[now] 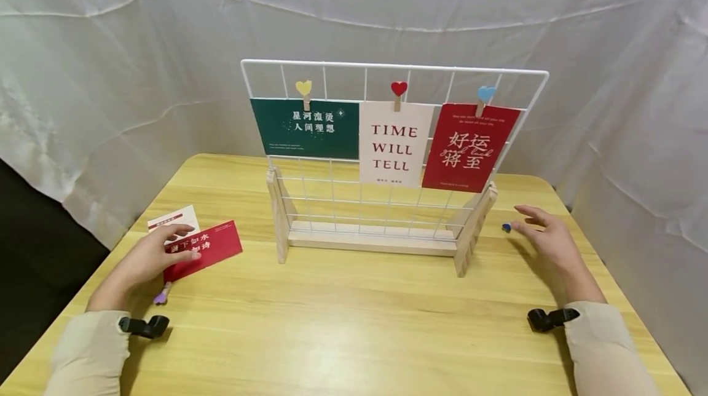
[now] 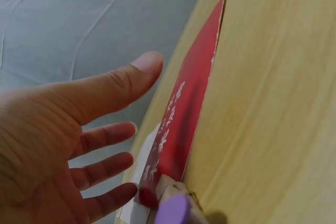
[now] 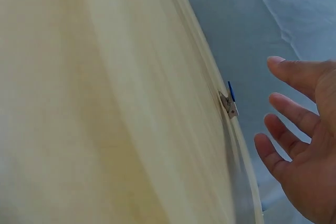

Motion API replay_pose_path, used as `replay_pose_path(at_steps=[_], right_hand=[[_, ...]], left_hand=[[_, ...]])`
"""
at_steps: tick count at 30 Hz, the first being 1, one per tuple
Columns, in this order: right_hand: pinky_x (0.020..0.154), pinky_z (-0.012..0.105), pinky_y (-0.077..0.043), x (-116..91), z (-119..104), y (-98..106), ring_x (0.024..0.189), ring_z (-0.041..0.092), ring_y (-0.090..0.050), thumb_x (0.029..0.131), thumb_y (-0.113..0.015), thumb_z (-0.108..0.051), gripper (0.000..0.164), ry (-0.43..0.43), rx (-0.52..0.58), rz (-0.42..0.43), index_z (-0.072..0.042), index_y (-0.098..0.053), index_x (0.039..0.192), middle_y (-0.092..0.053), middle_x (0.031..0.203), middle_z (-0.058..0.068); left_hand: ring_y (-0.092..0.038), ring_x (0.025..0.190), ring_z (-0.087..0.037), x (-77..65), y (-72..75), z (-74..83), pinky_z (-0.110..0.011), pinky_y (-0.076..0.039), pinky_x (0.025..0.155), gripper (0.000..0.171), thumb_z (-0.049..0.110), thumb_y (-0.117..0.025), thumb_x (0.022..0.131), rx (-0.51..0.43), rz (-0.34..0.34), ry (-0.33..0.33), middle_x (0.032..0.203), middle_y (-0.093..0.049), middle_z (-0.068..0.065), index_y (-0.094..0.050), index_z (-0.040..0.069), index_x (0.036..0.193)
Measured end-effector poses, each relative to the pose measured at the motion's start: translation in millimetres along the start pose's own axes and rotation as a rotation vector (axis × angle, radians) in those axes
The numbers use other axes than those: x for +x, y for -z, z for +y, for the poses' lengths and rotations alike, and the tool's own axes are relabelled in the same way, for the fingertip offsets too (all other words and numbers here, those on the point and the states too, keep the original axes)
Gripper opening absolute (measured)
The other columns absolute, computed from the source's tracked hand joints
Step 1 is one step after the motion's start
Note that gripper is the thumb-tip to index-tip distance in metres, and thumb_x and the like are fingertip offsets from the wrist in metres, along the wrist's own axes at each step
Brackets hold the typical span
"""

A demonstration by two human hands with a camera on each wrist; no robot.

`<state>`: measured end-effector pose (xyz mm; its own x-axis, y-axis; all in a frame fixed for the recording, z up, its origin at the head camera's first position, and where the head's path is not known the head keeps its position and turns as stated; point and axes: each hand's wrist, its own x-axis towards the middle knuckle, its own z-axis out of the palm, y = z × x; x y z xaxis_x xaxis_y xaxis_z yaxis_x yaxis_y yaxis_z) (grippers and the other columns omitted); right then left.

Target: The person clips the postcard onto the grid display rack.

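My left hand [image 1: 146,254] is over a red card [image 1: 218,245] at the table's left side, fingers spread and apart from the card in the left wrist view. Partly under that card lies a white card [image 1: 185,216]. A small clothespin with a purple heart [image 2: 173,209] lies by the red card's near end. On the right, my right hand [image 1: 553,242] reaches toward a small clothespin with a blue top [image 1: 506,227] lying on the table. In the right wrist view its fingers are loosely extended, and nothing is between them and the blue clothespin [image 3: 230,103].
A white wire grid [image 1: 332,199] stands on a wooden base [image 1: 370,241] mid-table. Heart clothespins hold a green card [image 1: 310,144], a white card [image 1: 395,168] and a red card [image 1: 459,178] on it. Pale cloth [image 1: 354,8] hangs behind the table.
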<state>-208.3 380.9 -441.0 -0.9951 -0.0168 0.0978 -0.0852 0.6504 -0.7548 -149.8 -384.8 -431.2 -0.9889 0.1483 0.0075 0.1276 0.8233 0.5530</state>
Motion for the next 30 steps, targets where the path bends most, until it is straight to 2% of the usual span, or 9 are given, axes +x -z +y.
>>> replay_pose_path(at_steps=[8, 16, 21, 26, 30], right_hand=[[0.097, 0.071, -0.030, 3, 8, 2, 0.128, 0.054, -0.034, 0.098, -0.061, -0.034, 0.060, -0.001, -0.035, -0.032, -0.002, -0.042, 0.145, -0.034, 0.147, 0.032], [0.098, 0.069, -0.033, 5, 15, 0, 0.126, 0.059, -0.035, 0.098, -0.062, -0.027, 0.056, 0.017, -0.038, -0.037, 0.002, -0.044, 0.142, -0.034, 0.146, 0.035], [0.097, 0.070, -0.033, 7, 19, 0, 0.124, 0.060, -0.036, 0.098, -0.062, -0.026, 0.055, 0.013, -0.049, -0.047, 0.001, -0.045, 0.142, -0.033, 0.145, 0.038], [0.092, 0.063, -0.042, 9, 22, -3, 0.120, 0.056, -0.045, 0.099, -0.061, -0.024, 0.052, 0.033, -0.088, -0.057, 0.000, -0.046, 0.142, -0.045, 0.133, 0.038], [0.089, 0.059, -0.043, 10, 26, -6, 0.113, 0.050, -0.051, 0.100, -0.058, -0.021, 0.047, 0.078, -0.132, -0.071, 0.000, -0.048, 0.141, -0.054, 0.124, 0.036]], left_hand=[[-0.050, 0.108, -0.047, -0.3, -3.5, -2.9, -0.061, -0.038, 0.092, 0.078, 0.038, -0.081, 0.079, 0.040, -0.015, 0.022, 0.128, -0.050, -0.036, -0.050, -0.010, 0.132], [-0.047, 0.110, -0.049, -1.1, -5.4, -5.6, -0.064, -0.036, 0.093, 0.080, 0.040, -0.082, 0.077, 0.113, 0.001, 0.013, 0.128, -0.050, -0.038, -0.051, -0.012, 0.130], [-0.044, 0.110, -0.051, 1.1, -6.2, -6.0, -0.065, -0.036, 0.092, 0.081, 0.040, -0.082, 0.076, 0.142, 0.018, 0.035, 0.128, -0.047, -0.038, -0.051, -0.011, 0.131], [-0.044, 0.109, -0.053, 1.0, -7.4, -7.2, -0.066, -0.035, 0.092, 0.082, 0.042, -0.083, 0.075, 0.164, 0.024, 0.040, 0.127, -0.047, -0.040, -0.052, -0.012, 0.130], [-0.046, 0.106, -0.053, -0.4, -7.1, -8.3, -0.065, -0.037, 0.090, 0.080, 0.040, -0.084, 0.075, 0.176, 0.022, 0.036, 0.125, -0.048, -0.041, -0.053, -0.012, 0.128]])
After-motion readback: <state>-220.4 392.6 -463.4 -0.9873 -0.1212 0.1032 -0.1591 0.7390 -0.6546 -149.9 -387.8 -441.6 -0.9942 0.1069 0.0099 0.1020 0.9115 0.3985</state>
